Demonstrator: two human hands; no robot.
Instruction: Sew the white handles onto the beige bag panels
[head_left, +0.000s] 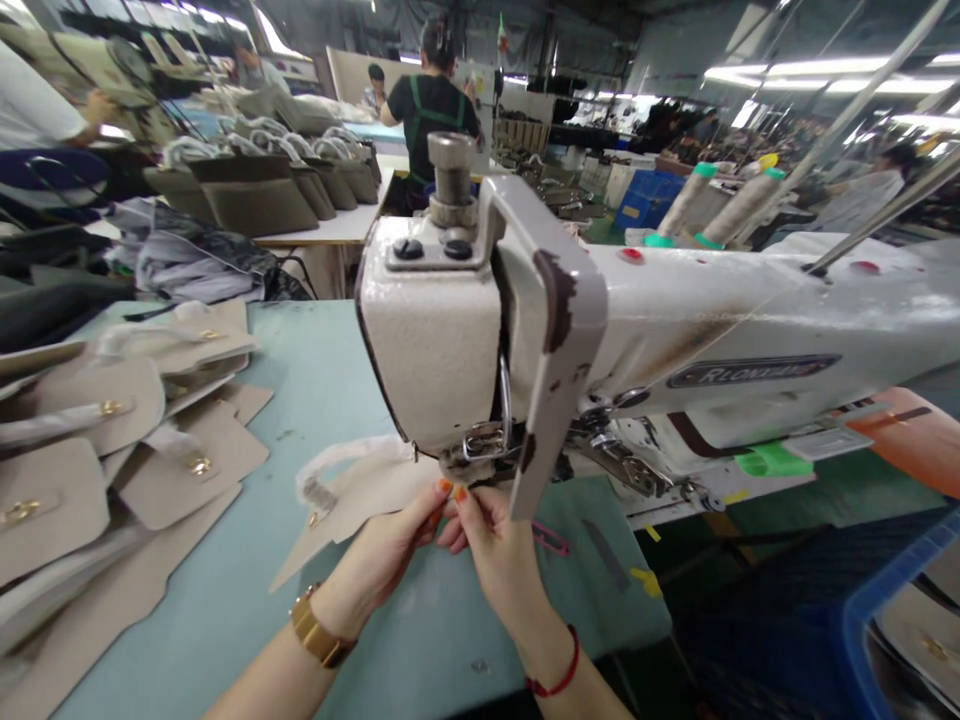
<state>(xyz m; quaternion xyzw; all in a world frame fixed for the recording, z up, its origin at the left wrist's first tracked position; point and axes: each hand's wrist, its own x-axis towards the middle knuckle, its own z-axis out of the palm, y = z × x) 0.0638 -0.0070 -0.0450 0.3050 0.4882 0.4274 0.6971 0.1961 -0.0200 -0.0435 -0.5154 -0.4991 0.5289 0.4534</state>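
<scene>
A beige bag panel (375, 497) lies on the table under the head of a white sewing machine (431, 345). Its handle (349, 458) is wrapped in white film, with a gold fitting near its end. My left hand (401, 550) is closed at the panel's near edge, thumb and fingers pinched together. Beside it, my right hand (495, 545) is closed too, its thumb pointing up towards the needle area. The fingertips of both hands almost meet below the machine head. Whatever they pinch is too small or hidden to make out. The needle is not visible.
Several beige panels with wrapped handles (187, 470) are piled on the left of the green table (315, 370). Pink snips (550, 538) lie right of my hand. A blue crate (855, 620) stands at lower right. Finished-looking bags (251, 190) and people are farther back.
</scene>
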